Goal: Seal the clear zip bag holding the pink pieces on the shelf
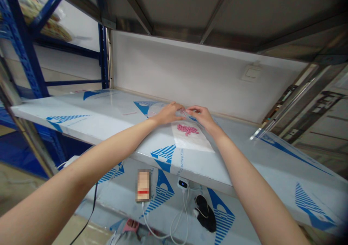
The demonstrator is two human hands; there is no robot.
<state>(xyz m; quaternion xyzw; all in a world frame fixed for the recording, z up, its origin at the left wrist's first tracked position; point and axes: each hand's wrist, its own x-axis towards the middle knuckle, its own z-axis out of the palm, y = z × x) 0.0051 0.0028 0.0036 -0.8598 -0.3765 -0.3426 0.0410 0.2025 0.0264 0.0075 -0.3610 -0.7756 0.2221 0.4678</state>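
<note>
- Overhead: grey steel underside of the upper shelf, with ribbed supports.
- Rear: white back panel, evenly lit, bearing a pale wall switch plate.
- Left: blue perforated steel rack upright, with plastic-wrapped patterned goods on a higher level.
- Centre: white shelf board in blue-printed protective film.
- Below: lower shelf board in matching film.
- Lower left: beige floor.

"…ective Film" in blue, on shelf's protective film
</note>
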